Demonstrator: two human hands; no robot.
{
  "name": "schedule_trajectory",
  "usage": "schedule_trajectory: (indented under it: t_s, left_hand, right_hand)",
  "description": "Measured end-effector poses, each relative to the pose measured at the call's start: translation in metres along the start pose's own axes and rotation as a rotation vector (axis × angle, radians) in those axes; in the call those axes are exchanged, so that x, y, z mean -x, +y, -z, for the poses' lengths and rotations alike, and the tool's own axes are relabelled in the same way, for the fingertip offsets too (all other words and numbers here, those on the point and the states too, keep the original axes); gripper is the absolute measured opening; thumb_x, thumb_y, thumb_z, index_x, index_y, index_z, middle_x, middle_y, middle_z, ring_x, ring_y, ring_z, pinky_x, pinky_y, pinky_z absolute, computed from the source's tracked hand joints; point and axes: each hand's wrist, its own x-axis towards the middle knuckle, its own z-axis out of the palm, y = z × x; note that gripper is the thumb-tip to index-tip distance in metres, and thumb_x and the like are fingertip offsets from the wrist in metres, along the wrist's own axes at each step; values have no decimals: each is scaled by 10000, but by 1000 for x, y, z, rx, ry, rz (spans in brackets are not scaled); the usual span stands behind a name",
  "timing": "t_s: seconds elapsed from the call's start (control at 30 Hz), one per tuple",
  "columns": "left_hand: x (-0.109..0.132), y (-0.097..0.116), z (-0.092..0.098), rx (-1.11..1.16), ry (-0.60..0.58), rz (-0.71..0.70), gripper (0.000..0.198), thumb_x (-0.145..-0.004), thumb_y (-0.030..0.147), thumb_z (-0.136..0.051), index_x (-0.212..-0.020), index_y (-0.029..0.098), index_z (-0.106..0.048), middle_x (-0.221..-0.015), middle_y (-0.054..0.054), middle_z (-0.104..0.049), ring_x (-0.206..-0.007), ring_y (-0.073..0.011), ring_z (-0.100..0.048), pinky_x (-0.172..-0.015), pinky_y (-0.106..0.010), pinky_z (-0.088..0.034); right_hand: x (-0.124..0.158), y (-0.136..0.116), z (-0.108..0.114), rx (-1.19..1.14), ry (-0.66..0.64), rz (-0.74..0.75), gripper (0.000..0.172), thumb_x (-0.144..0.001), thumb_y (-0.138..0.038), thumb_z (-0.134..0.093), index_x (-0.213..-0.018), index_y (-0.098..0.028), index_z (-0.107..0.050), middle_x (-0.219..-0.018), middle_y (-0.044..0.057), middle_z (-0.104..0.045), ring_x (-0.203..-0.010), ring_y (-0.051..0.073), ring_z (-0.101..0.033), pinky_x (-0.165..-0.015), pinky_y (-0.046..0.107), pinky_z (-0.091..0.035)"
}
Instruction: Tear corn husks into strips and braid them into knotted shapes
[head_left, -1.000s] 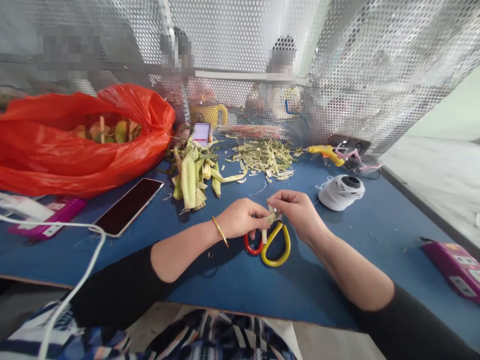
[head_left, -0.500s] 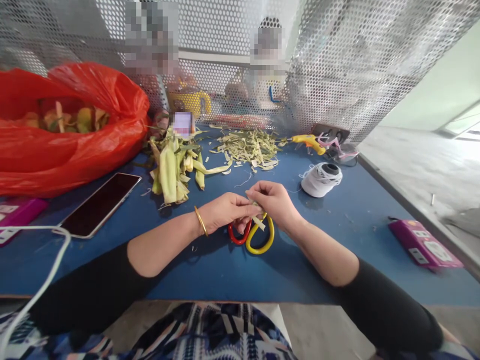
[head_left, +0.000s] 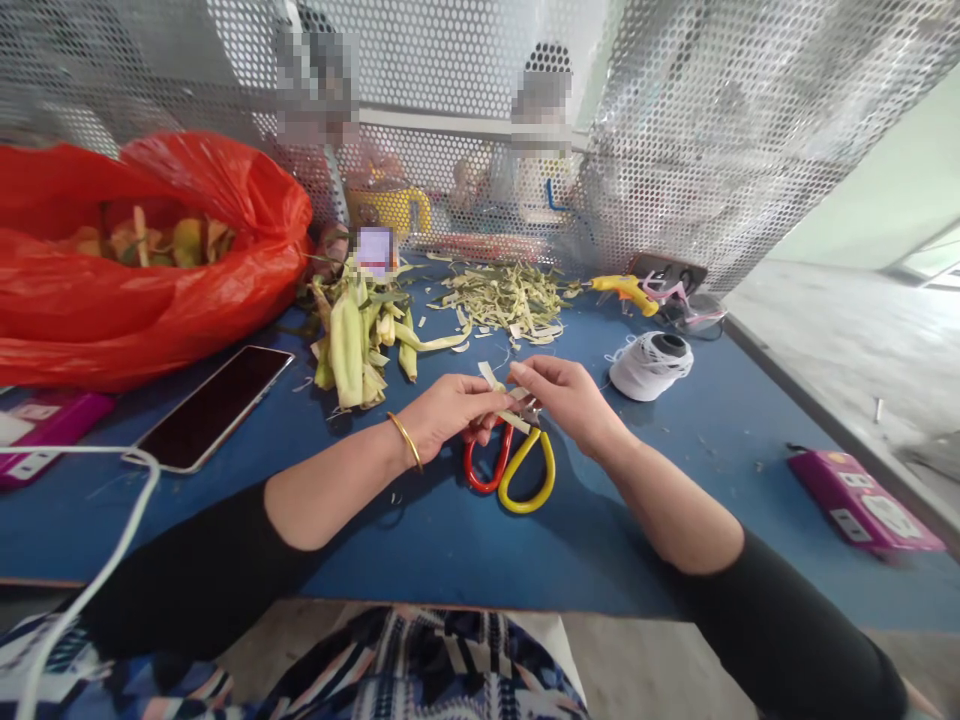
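Observation:
Several pale strips of corn husk (head_left: 513,419) are pinched between the thumb and fingers of my left hand (head_left: 457,408), which wears a gold bangle. My right hand (head_left: 562,393) is closed right beside them, thumb against fingers; what it pinches is too small to make out. Under both hands lie scissors (head_left: 553,468) with one red and one yellow handle, their blades mostly hidden. A spool of white thread (head_left: 649,368) stands to the right, loose thread trailing from it toward my right hand.
Corn husks (head_left: 347,345) and a heap of cut husk pieces (head_left: 510,300) lie farther back. Leftward are a red plastic bag (head_left: 247,210), a phone (head_left: 214,410) and a white cable (head_left: 150,500). A yellow glue gun (head_left: 626,292) and purple power strip (head_left: 862,500) lie right. Perforated mesh (head_left: 442,80) stands behind.
The husk strips have turned and now spread out above and below my left fingers. My right fingertips have shifted slightly up and away, uncovering more of the scissors. The view has swung slightly left.

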Motion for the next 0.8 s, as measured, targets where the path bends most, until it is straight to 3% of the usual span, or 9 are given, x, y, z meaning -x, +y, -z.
schedule_trajectory:
  t_s: [0.1, 0.3, 0.37, 0.43, 0.5, 0.57, 0.67, 0.8]
  left_hand:
    - [-4, -1, 3, -11, 39, -6, 283, -728, 312, -728, -557, 144, -577, -463, 29, -527, -388, -61, -480, -395, -186, -298]
    - [-4, 0, 4, 13, 18, 64, 191, -711, 296, -745, -669, 120, -686, -489, 17, -572, -402, -72, -517, -423, -190, -365]
    - [-3, 1, 4, 56, 55, 86, 170, -728, 279, -723, -679, 120, -689, -502, 7, -593, -413, -81, -539, -446, -197, -408]
    - [-2, 2, 2, 91, 96, 101, 178, -714, 262, -726, -624, 124, -659, -503, 0, -602, -431, -92, -559, -469, -206, -441]
    - [-1, 3, 1, 126, 121, 105, 196, -670, 232, -747, -566, 129, -616, -492, 10, -584, -450, -95, -567, -483, -205, -456]
    - [-1, 2, -1, 176, 137, 96, 210, -624, 191, -757, -524, 129, -582, -473, 34, -543, -445, -74, -531, -480, -189, -445]
    - [-2, 0, -1, 243, 148, 80, 219, -600, 153, -739, -484, 125, -556, -458, 50, -499, -430, -43, -460, -470, -170, -417]
    - [-3, -2, 1, 290, 121, 77, 228, -602, 180, -771, -507, 123, -571, -475, 44, -510, -460, -53, -472, -480, -173, -426]
  right_hand:
    - [0, 2, 2, 70, -30, 21, 303, -737, -471, -632, -631, -193, -573, -524, -35, -550, -494, 99, -443, -514, 250, -351]
    - [2, 7, -1, 275, 98, 124, 204, -803, -330, -595, -649, -196, -589, -560, -23, -577, -528, 119, -485, -552, 265, -367]
    - [5, 4, 0, 437, 239, 343, 178, -849, -283, -579, -706, -196, -636, -682, 10, -631, -638, 143, -547, -626, 287, -389]
    - [9, 0, 0, 609, 297, 679, 173, -898, -244, -553, -782, -206, -675, -789, 29, -655, -744, 159, -572, -717, 314, -394]
    - [12, -3, 0, 787, 200, 995, 207, -940, -222, -513, -827, -212, -686, -794, 25, -653, -742, 155, -552, -763, 330, -379]
    - [14, -5, -3, 958, 56, 1190, 256, -970, -198, -461, -834, -202, -678, -760, 18, -638, -703, 150, -514, -789, 337, -368]
    - [15, -5, -6, 1145, -19, 1280, 306, -993, -165, -403, -834, -185, -663, -760, 28, -625, -719, 162, -494, -839, 349, -359]
    - [16, -2, -8, 1230, 46, 1313, 316, -990, -136, -392, -819, -175, -655, -751, 28, -618, -711, 163, -488, -846, 349, -360]
